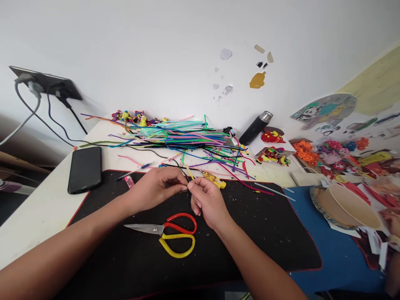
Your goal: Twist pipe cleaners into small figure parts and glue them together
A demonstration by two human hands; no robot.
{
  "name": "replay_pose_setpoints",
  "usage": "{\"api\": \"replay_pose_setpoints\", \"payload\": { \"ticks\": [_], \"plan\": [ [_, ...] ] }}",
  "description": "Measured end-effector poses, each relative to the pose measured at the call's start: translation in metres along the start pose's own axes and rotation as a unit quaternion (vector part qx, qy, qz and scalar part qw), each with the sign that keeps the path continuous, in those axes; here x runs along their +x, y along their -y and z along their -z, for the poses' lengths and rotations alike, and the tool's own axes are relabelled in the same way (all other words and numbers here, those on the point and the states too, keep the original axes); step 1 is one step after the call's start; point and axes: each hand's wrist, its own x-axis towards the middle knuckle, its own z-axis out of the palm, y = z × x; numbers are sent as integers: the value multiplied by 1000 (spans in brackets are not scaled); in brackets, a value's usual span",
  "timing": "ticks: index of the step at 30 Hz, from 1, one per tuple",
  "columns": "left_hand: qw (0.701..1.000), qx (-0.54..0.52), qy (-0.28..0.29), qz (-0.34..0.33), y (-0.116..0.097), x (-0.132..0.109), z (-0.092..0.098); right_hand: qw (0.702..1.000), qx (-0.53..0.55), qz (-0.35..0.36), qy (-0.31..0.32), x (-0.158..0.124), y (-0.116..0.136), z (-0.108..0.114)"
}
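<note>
A thin pipe cleaner [188, 186] is pinched between the two hands, just above the black mat [265, 233] near its far edge. It is too small to tell its colour or how it is bent. The left hand [156, 188] closes thumb and fingers on one end and the right hand [208, 203] closes its fingers on the other, fingertips almost touching. For so small a piece, I judge the grip works best close to the spot being bent, one hand holding firm while the other turns, low over the mat so that anything dropped does not roll far. Red and yellow scissors [170, 233] lie on the mat just beside the right wrist, blades pointing left. Farther out on the counter [37, 208] are a phone [85, 168], a heap of coloured stems [187, 139] and a dark flask [255, 127].
</note>
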Motion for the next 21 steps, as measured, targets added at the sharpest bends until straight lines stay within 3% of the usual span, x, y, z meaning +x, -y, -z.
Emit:
{"api": "replay_pose_setpoints", "payload": {
  "ticks": [10, 21],
  "plan": [
    [999, 25, 21, -1, 3, 0, 1, 1000, -7, -11, -5, -1, -2, 1],
    [983, 159, 42, -84, 10, -3, 2, 1000, -10, -21, 10, 1, -14, 5]
  ]
}}
